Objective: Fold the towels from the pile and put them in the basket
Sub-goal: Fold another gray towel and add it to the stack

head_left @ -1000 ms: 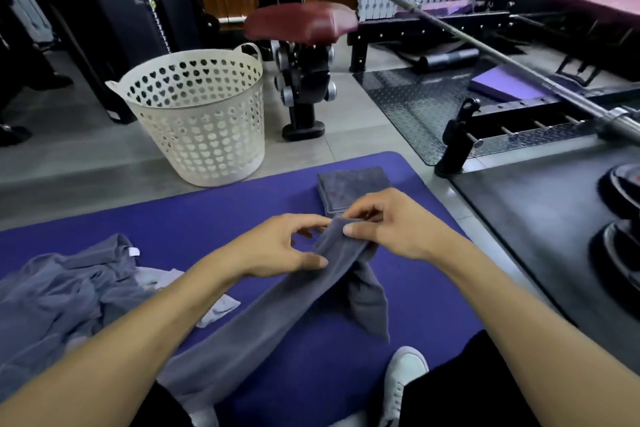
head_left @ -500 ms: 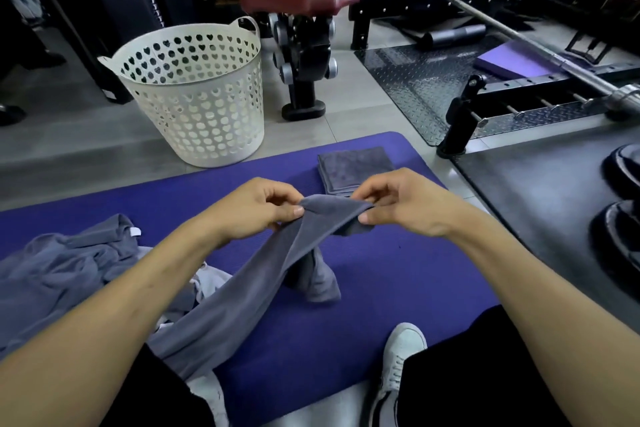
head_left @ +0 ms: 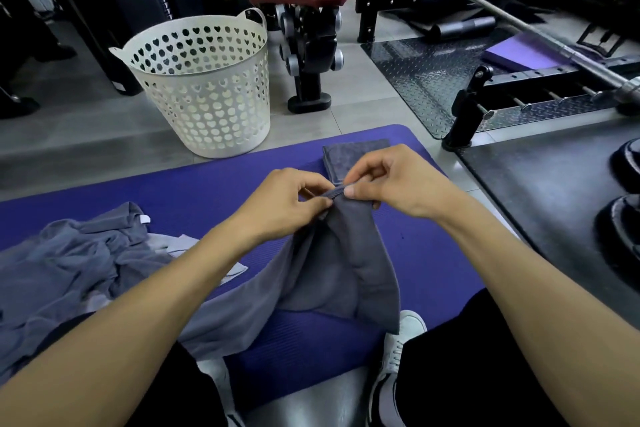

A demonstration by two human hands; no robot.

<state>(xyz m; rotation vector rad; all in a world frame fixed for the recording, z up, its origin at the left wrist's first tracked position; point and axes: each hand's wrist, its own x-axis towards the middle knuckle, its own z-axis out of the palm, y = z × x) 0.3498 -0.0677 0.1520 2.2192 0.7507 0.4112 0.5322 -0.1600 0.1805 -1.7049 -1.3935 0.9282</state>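
left hand [head_left: 282, 204]: closed in a pinch on the top hem of the grey towel [head_left: 339, 263], thumb against fingertips.
right hand [head_left: 398, 184]: also pinching that hem, right beside the left; the two pinches nearly touch.
towel in hand: held up above the purple mat [head_left: 214, 184], the rest is draped down in bunched folds, one end trails toward the lap at lower left.
pile [head_left: 69, 260]: unfolded grey towels are heaped on the mat, left of the arms, touching the trailing end.
folded towel [head_left: 349, 158]: already lying flat on the mat just behind the hands, not yet in the basket.
basket [head_left: 204, 87]: white, perforated, stood on the floor beyond the mat edge; contents cannot be told.
risk, slip: hem is held by fingertips only, so it could be dropped if the pinch is shifted.
risk, crooked fold: corners are not spread apart, cloth is twisted; an uneven fold is likely if it is laid down as is.
risk, snag: the trailing end could be caught on the pile or leg and loose towels dragged along.
risk, knock: the folded towel could be disturbed if the held one is swung forward.
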